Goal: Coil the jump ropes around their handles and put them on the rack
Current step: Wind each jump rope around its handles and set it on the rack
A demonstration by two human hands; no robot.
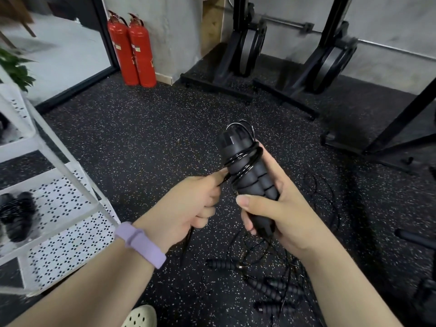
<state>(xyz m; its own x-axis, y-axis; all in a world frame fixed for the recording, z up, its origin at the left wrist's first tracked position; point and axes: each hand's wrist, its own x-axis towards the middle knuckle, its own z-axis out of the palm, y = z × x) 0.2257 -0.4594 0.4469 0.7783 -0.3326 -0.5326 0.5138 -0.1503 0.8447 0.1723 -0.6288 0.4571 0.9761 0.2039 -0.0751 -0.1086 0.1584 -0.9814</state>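
Note:
My right hand (pixel 280 206) grips a pair of black ribbed jump-rope handles (pixel 250 175) held side by side, pointing up and away from me. A few turns of thin black cord (pixel 245 156) circle their upper part. My left hand (pixel 188 204) pinches that cord just left of the handles, and the loose end trails down below the fist. On the white perforated rack (pixel 68 218) at the left lies a coiled black rope bundle (pixel 16 213). More black handles and tangled cord (pixel 273 286) lie on the floor below my hands.
Dark speckled rubber floor (pixel 141 138) all around. Two red fire extinguishers (pixel 132 48) stand by the wall at the back. Black gym machine frames (pixel 295 62) fill the back right. A green plant (pixel 14 67) is at far left, and a pale perforated shoe (pixel 141 317) shows at the bottom.

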